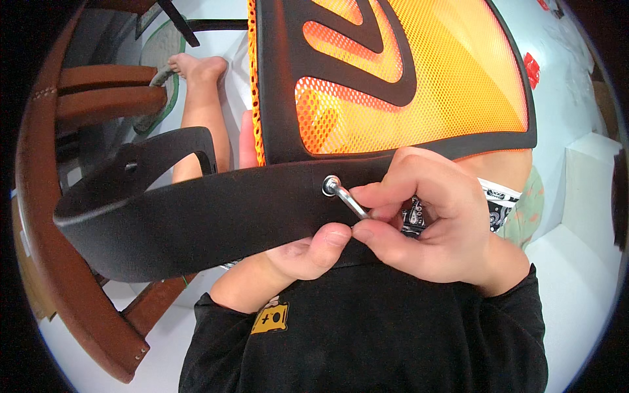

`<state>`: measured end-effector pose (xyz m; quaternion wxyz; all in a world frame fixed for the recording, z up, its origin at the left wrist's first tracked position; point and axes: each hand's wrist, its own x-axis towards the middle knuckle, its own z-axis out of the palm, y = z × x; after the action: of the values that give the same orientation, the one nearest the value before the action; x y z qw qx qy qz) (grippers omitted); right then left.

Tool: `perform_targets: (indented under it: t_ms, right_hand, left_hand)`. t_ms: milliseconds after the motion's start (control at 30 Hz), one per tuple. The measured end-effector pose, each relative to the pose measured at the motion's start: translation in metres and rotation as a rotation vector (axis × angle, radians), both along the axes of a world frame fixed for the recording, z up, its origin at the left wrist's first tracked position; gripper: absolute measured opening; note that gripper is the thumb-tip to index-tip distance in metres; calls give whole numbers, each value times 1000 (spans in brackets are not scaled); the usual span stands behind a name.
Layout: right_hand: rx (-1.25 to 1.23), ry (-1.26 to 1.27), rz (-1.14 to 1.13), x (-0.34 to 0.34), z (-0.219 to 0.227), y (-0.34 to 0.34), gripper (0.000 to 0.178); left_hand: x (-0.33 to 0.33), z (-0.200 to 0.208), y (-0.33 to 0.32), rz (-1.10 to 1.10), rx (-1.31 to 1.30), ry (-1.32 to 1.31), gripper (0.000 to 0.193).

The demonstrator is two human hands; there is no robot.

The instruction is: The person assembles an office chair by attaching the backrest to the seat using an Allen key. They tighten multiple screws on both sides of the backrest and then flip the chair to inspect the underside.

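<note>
My right hand [432, 216] pinches a silver hex key [352, 202] between thumb and fingertips. The key's other end sits in a round metal bolt head [331, 185] on the black armrest [190, 216]. Below the armrest, my left hand [304, 255] grips it, with the thumb near the key and most fingers hidden behind. A fingertip shows past the left edge of the chair back [413, 147], which has a black frame and orange mesh [465, 78]. The armrest lies along the frame's lower edge and curves out to the left.
Brown wooden furniture [92, 308] with curved bars stands at the left. My bare leg [204, 98] stretches out beyond the armrest. A small red packet [531, 71] lies on the pale floor [563, 111] at the right, near a white block-like edge [593, 177].
</note>
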<state>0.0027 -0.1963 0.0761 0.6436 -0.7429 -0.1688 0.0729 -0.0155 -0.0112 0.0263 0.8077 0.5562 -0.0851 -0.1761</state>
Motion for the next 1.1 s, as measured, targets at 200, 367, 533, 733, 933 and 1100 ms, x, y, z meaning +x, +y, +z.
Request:
perform_targets:
  t_ms: [200, 367, 533, 733, 933, 1100]
  right_hand:
    - [445, 698, 58, 1, 3, 10, 22]
    - [438, 950, 174, 10, 8, 2, 21]
    - [380, 1005, 170, 15, 13, 11, 15]
    - [416, 964, 200, 23, 19, 3, 7]
    - [64, 156, 18, 11, -2, 12, 9]
    - [46, -204, -22, 15, -11, 19, 15]
  left_hand:
    - [1, -2, -3, -31, -6, -9, 80]
    - [0, -2, -3, -66, -13, -15, 81]
    - [1, 1, -1, -96, -18, -23, 81]
    - [-2, 6, 3, -123, -11, -26, 83]
    - [-1, 5, 9, -23, 31, -22, 84]
    - [-5, 6, 6, -65, 19, -28, 85]
